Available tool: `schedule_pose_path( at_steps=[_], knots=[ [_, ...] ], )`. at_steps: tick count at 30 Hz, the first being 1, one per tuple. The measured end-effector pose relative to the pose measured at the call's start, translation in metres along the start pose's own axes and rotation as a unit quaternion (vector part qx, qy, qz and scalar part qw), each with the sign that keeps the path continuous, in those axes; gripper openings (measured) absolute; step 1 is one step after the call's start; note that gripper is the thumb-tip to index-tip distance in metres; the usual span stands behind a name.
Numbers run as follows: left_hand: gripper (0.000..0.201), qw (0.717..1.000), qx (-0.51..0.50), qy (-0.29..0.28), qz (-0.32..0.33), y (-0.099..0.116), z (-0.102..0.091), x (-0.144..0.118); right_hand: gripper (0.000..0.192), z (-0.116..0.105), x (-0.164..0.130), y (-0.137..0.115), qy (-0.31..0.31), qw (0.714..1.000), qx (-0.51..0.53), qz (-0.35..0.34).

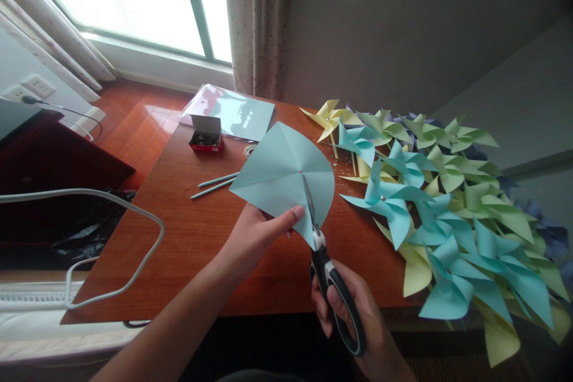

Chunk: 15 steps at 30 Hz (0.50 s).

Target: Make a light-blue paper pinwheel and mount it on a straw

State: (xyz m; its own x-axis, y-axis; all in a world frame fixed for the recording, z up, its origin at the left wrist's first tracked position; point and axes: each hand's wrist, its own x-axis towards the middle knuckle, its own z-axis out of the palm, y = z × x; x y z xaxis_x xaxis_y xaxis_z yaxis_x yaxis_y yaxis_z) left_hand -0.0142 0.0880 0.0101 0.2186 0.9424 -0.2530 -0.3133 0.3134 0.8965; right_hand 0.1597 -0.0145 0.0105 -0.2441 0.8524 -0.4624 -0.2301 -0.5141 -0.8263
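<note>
My left hand (264, 230) pinches the near edge of a light blue paper square (273, 161), thumb on top and fingers hidden beneath. Crossing creases run over the paper, and a small dot marks its middle. My right hand (353, 310) is wrapped round the black and white handles of a pair of scissors (320, 245). The blades lie at the paper's near right corner, their tips pointing toward the middle dot. Two thin blue sticks (213, 185) rest on the table left of the paper.
On the wooden table (170, 250), a small red box (206, 140) stands open before a plastic-wrapped pack of paper (237, 110). A tape roll (249, 150) is partly hidden. Many paper pinwheels (385, 197) crowd the right side. A white cable (154, 215) loops over the left edge.
</note>
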Motion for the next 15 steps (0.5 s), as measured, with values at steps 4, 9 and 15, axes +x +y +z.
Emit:
schedule_pose_path(
  at_steps=[4,9,15],
  knots=[
    [0.024,1.000,-0.006,0.005,0.003,0.0001,0.0005,0.0001,0.048,-0.0002,0.0017,0.0009,-0.001,1.000,0.000,0.002],
    [0.025,1.000,-0.009,0.000,0.006,0.0002,0.0005,0.0003,0.049,0.0008,0.0010,0.0012,0.010,1.000,0.009,0.009],
    [0.024,1.000,-0.012,0.004,0.010,0.0000,0.0008,0.0002,0.049,0.0013,-0.0004,0.0000,0.017,1.000,0.015,0.007]
  ],
)
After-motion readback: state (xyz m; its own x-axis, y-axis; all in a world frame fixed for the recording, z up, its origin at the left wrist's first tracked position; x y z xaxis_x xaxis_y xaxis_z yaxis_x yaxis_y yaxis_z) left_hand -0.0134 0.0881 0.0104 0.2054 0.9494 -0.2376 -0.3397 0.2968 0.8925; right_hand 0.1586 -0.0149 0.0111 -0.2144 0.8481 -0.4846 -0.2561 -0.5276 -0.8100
